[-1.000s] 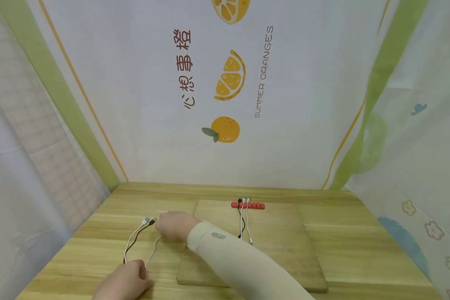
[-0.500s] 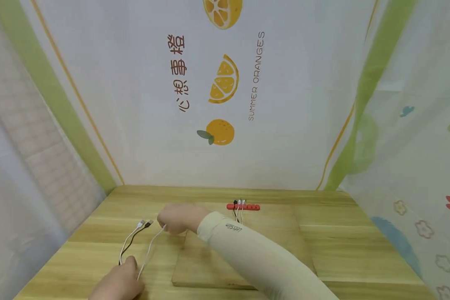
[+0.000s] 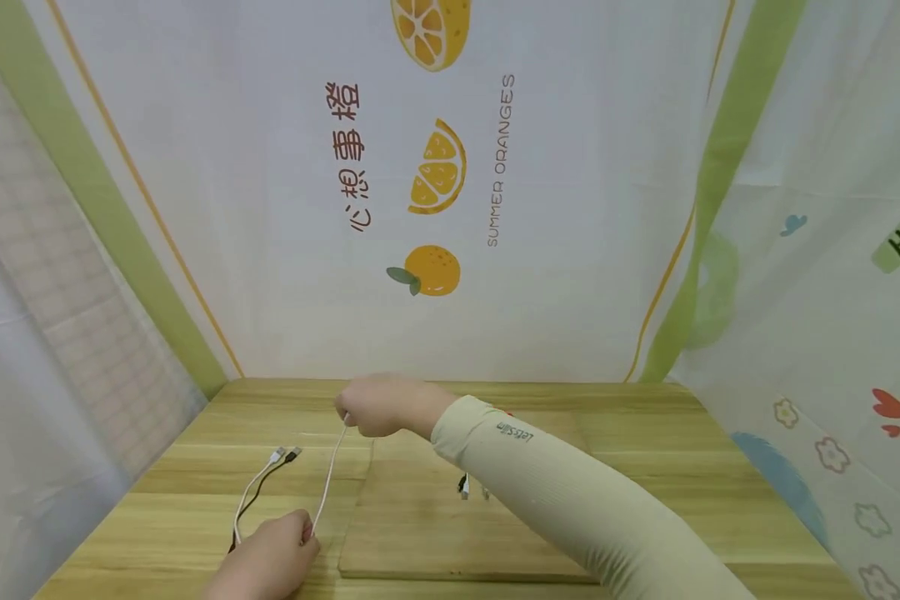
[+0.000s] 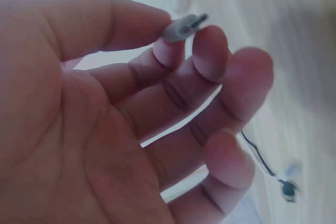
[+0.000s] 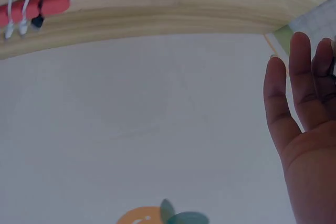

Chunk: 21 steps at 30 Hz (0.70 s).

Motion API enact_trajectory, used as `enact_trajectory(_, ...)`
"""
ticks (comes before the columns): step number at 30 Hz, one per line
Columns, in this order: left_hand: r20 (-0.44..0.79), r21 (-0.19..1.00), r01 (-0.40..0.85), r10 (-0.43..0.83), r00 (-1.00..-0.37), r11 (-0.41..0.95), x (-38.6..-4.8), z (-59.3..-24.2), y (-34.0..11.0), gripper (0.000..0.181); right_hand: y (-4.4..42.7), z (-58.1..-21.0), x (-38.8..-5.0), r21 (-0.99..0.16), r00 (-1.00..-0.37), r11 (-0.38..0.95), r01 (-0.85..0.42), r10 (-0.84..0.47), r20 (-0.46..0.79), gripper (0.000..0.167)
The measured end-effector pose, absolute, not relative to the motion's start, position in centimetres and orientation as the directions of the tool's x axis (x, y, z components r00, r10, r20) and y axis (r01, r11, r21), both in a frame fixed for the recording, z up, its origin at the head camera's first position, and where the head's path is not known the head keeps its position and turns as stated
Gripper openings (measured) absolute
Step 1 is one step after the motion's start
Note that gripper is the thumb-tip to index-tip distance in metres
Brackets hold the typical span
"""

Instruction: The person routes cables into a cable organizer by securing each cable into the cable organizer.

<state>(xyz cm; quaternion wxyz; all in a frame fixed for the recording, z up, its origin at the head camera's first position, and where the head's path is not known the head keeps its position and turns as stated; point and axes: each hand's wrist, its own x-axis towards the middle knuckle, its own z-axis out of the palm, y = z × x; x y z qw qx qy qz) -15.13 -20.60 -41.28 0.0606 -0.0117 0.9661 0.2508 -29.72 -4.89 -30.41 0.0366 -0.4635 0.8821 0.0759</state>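
A white cable [image 3: 331, 475] stretches nearly straight between my two hands, above the table. My left hand [image 3: 270, 554] holds its lower end; in the left wrist view the thumb and a fingertip pinch the small plug [image 4: 181, 29], its metal tip pointing outward. Higher up, my right hand [image 3: 382, 406] pinches the cable's other end, which the fingers hide. In the right wrist view the other fingers of that right hand [image 5: 310, 124] are fairly straight. Left of the hands, a white cable [image 3: 249, 485] and a black cable [image 3: 272, 472] lie on the table.
A wooden board [image 3: 405, 517] lies on the table [image 3: 172, 500]. A red cable holder [image 5: 58, 4] carries three cables, white and black; the right sleeve [image 3: 555, 483] mostly hides it in the head view. Lower cable ends [image 3: 462, 485] show on the board. Printed curtains surround the table.
My right hand has risen and moved right with its cable end, drawing the white cable straighter. The left hand has shifted slightly right. The head view has turned a little right.
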Motion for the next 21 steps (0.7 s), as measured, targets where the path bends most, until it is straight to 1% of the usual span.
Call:
enact_trajectory(4,-0.07,0.499,-0.018,0.02,-0.997,0.866,-15.1,-40.2,-18.8,0.019,-3.0,-30.0,-30.6,0.078,-0.592,0.587,-0.806,-0.799,-0.106,0.023)
enact_trajectory(12,-0.01,0.51,0.053,0.067,-0.998,0.859,-16.0,-39.9,-16.5,0.025,-0.1,-30.5,-31.8,0.02,-0.619,0.619,-0.785,-0.784,-0.045,0.017)
enact_trajectory(21,0.036,0.498,0.121,0.119,-0.992,0.859,-16.8,-39.9,-15.1,0.028,1.4,-30.7,-32.5,0.018,-0.645,0.645,-0.764,-0.763,-0.05,0.012)
